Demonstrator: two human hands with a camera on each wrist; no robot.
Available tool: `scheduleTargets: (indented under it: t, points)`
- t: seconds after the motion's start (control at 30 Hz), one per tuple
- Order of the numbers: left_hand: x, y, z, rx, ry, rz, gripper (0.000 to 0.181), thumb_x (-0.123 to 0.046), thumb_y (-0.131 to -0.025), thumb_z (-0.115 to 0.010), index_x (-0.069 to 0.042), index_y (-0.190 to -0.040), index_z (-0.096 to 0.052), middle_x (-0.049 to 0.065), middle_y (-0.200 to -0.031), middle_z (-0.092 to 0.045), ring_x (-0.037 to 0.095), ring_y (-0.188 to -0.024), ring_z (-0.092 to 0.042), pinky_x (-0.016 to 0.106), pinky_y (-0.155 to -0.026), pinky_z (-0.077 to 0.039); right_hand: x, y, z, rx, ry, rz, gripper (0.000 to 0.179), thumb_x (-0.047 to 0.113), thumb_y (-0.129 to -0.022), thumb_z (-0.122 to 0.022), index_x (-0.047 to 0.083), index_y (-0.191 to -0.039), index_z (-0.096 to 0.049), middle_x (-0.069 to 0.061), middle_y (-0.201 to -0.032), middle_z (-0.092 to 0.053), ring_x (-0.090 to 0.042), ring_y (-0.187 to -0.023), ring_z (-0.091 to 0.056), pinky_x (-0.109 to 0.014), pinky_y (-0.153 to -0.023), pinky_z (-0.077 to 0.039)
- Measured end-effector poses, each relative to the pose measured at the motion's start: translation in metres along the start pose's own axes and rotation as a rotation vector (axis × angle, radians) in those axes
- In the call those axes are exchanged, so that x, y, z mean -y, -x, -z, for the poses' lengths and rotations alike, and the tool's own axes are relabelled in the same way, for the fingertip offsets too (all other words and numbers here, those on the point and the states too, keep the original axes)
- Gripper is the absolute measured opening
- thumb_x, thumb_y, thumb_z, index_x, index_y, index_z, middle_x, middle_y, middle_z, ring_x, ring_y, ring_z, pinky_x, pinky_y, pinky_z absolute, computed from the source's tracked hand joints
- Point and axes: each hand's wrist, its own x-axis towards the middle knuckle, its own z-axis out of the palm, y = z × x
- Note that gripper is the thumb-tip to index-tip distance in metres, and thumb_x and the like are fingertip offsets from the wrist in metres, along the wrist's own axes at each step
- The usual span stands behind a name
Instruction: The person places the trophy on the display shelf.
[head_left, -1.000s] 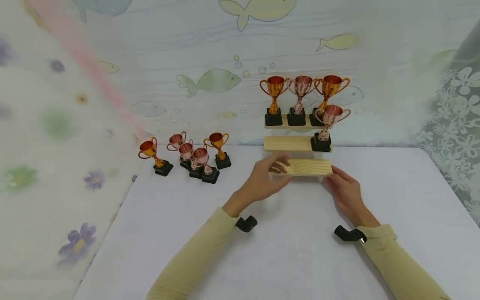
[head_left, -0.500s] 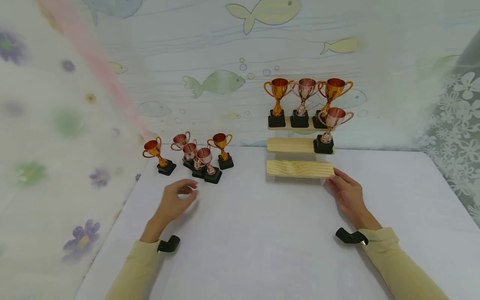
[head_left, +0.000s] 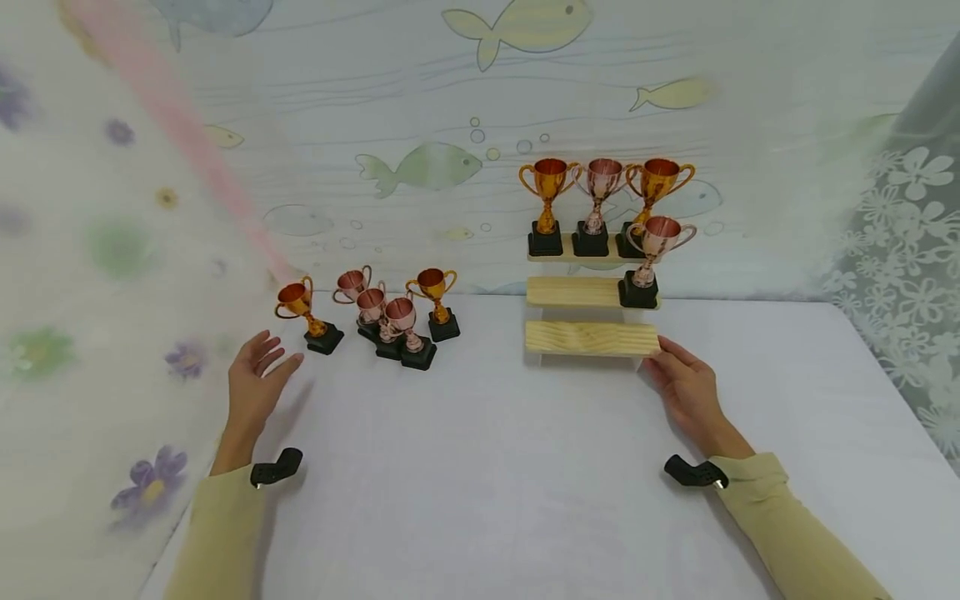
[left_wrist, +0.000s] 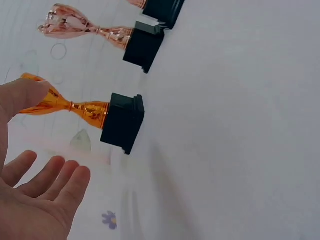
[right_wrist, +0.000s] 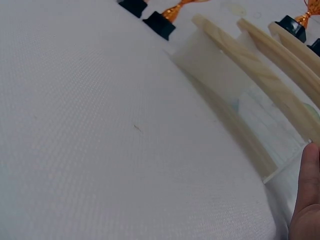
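My left hand (head_left: pixel 257 385) is just short of a gold trophy cup (head_left: pixel 322 335) on a black base at the far left of the table. In the left wrist view its fingers (left_wrist: pixel 75 187) are spread from the thumb, which overlaps the gold cup (left_wrist: pixel 92 112) without clearly touching it. My right hand (head_left: pixel 690 396) holds the right end of the lowest step of a three-step wooden display stand (head_left: pixel 592 337), thumb in front. Only its thumb side (right_wrist: pixel 309 180) shows in the right wrist view.
Several rose-gold trophies (head_left: pixel 414 350) cluster beside another gold trophy (head_left: pixel 442 321). Two gold trophies and a rose-gold trophy (head_left: pixel 591 237) stand on the top step. One rose-gold trophy (head_left: pixel 639 287) occupies the middle step's right end. A patterned curtain (head_left: pixel 420 100) hangs behind.
My left hand has left the stand's lowest step, passed left in front of the clustered trophies, and come to the far-left gold trophy. My right hand stays at the stand's end.
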Motion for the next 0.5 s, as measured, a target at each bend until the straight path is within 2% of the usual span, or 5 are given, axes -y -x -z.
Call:
scheduleTargets:
  t: [0.17,0.3,0.5]
  points:
    - [-0.011,-0.019,-0.01,-0.084,0.129,0.028,0.083,-0.02,-0.094,-0.074,-0.015,-0.162,-0.025,0.01,-0.162,-0.035,0.026,-0.146,-0.039,0.034,-0.12,-0.038,0.0,0.0,-0.002,-0.01,0.007,-0.001,0.021,-0.004,-0.097,-0.062,0.013,-0.102,-0.073,0.002,-0.104,-0.073,-0.007,-0.096,-0.071,-0.019,-0.088,-0.059]
    - [-0.013,-0.026,-0.023,-0.145,0.215,0.005,0.081,-0.014,-0.092,-0.075,-0.015,-0.16,-0.03,0.01,-0.16,-0.038,0.025,-0.145,-0.041,0.037,-0.12,-0.038,0.001,0.001,-0.002,-0.029,0.016,-0.001,0.021,-0.004,-0.097,-0.063,0.013,-0.103,-0.073,0.002,-0.104,-0.073,-0.006,-0.096,-0.071,-0.019,-0.089,-0.058]
    - [-0.015,-0.029,-0.035,-0.176,0.237,-0.04,0.076,-0.014,-0.093,-0.074,-0.015,-0.158,-0.034,0.01,-0.156,-0.043,0.025,-0.142,-0.045,0.035,-0.118,-0.041,-0.001,0.001,-0.002,-0.019,0.006,0.007,0.021,-0.005,-0.096,-0.063,0.012,-0.103,-0.074,0.001,-0.103,-0.074,-0.008,-0.096,-0.071,-0.02,-0.089,-0.059]
